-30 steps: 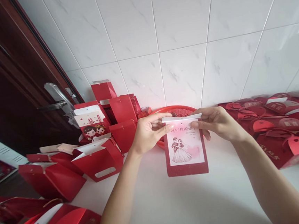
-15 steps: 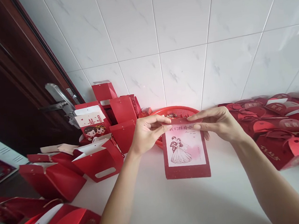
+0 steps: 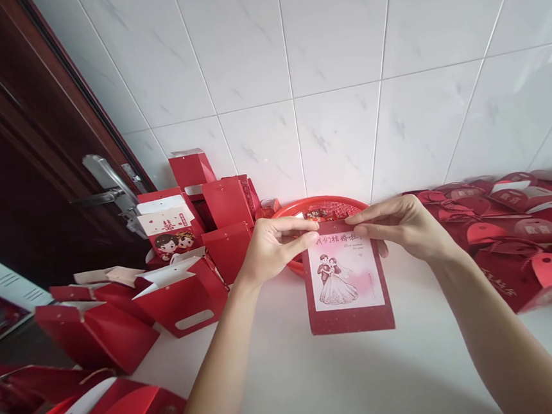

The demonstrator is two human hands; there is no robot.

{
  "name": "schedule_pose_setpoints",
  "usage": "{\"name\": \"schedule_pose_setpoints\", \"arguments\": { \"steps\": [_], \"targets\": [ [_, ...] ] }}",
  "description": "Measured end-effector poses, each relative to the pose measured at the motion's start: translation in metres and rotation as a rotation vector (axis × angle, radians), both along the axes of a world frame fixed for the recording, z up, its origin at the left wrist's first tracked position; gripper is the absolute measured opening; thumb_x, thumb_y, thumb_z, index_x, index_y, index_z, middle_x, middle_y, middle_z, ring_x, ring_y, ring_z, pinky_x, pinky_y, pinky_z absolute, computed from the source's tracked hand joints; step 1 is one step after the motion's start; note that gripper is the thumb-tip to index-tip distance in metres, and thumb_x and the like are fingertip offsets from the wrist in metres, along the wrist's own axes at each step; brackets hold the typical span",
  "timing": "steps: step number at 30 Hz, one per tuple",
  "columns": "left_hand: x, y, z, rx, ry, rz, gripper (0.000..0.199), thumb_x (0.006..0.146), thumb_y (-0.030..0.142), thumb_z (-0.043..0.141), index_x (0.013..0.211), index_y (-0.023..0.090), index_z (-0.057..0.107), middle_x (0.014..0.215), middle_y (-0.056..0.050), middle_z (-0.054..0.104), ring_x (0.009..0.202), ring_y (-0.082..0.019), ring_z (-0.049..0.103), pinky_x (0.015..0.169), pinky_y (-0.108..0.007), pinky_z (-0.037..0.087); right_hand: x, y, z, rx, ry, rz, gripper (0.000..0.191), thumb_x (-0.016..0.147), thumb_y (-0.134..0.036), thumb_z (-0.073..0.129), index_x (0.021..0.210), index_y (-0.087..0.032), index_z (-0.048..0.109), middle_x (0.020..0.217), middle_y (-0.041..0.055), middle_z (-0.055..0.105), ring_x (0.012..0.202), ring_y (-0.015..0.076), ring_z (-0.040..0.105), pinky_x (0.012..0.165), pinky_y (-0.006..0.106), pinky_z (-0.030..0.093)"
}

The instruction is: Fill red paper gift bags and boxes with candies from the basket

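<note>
Shifting the lower edge of a red gift box (image 3: 352, 321) slightly to the right since half a second ago, and showing a red top strip in place of the white flap visible a second ago. Gripping that strip at both top corners, with left hand (image 3: 270, 246) and right hand (image 3: 409, 226) each closed to a narrow pinch, thumb in front and fingers behind. Displaying on the front a white panel printed with a couple in wedding clothes beneath a line of Chinese characters. Held up at center, over a white table (image 3: 281, 380) and just in front of a red plastic basket (image 3: 321, 200), partly covering it. Glimpsed inside the basket, small wrapped pieces (image 3: 324, 215), too small to identify. Grouped at left, open-topped red boxes (image 3: 94, 332), near one with a cartoon couple (image 3: 175, 243) on its front. Packed in rows at right, red boxes with rounded flaps (image 3: 528, 272). Backed by a white tiled wall (image 3: 329, 41), with a dark wooden door (image 3: 14, 140) at far left.
</note>
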State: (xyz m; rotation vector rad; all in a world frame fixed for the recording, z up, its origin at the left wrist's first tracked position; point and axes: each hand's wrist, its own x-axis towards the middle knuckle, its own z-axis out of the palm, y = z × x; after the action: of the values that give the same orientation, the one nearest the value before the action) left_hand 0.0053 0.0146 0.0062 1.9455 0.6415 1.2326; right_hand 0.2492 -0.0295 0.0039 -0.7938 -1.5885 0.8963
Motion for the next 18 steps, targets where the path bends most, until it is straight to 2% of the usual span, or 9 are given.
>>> {"name": "schedule_pose_setpoints", "arguments": {
  "steps": [3,7,11,15,18],
  "targets": [
    [0.0015,-0.0012,-0.0004,0.022,-0.009,0.004,0.023,0.076,0.025,0.081,0.098,0.02,0.081,0.103,-0.007,0.08,0.095,-0.022,0.076,0.084,-0.031,0.065,0.0004,-0.0017,0.0021,-0.001,-0.028,0.01,0.02,0.079,-0.035,0.082,0.095,-0.022,0.083,0.067,0.0026,0.075,0.04,0.0099,0.058,0.038,0.023,0.052],
    [0.0021,-0.0024,-0.0006,0.033,-0.003,0.017,0.029,0.077,0.027,0.081,0.104,0.018,0.079,0.11,-0.009,0.078,0.103,-0.025,0.074,0.089,-0.035,0.064,-0.0016,-0.0042,0.0059,-0.065,-0.066,-0.025,0.039,0.078,-0.037,0.082,0.112,-0.018,0.078,0.069,0.0032,0.075,0.042,0.0107,0.059,0.04,0.023,0.052],
    [0.0018,-0.0009,-0.0011,0.026,-0.001,0.021,0.033,0.076,0.029,0.081,0.107,0.018,0.078,0.114,-0.009,0.077,0.104,-0.025,0.074,0.088,-0.034,0.063,-0.0026,-0.0048,0.0075,-0.076,-0.093,-0.027,0.03,0.078,-0.041,0.081,0.092,-0.014,0.079,0.063,0.0028,0.071,0.043,0.0108,0.059,0.041,0.023,0.051],
    [0.0014,0.0006,0.0006,-0.018,0.031,0.0,0.036,0.076,0.033,0.081,0.109,0.018,0.076,0.117,-0.01,0.076,0.1,-0.023,0.073,0.083,-0.032,0.062,-0.0021,-0.005,0.007,-0.039,-0.08,-0.052,0.027,0.079,-0.04,0.081,0.09,-0.015,0.078,0.061,0.0008,0.068,0.043,0.0102,0.057,0.04,0.022,0.048],
    [0.0007,-0.0008,0.004,-0.054,0.065,-0.008,0.032,0.081,0.037,0.077,0.106,0.017,0.076,0.104,-0.009,0.077,0.087,-0.02,0.072,0.073,-0.029,0.06,-0.0016,-0.0046,0.0061,-0.007,-0.072,-0.075,0.024,0.08,-0.038,0.08,0.088,-0.015,0.078,0.06,0.0006,0.067,0.043,0.0096,0.056,0.04,0.022,0.048]
  ]
}}
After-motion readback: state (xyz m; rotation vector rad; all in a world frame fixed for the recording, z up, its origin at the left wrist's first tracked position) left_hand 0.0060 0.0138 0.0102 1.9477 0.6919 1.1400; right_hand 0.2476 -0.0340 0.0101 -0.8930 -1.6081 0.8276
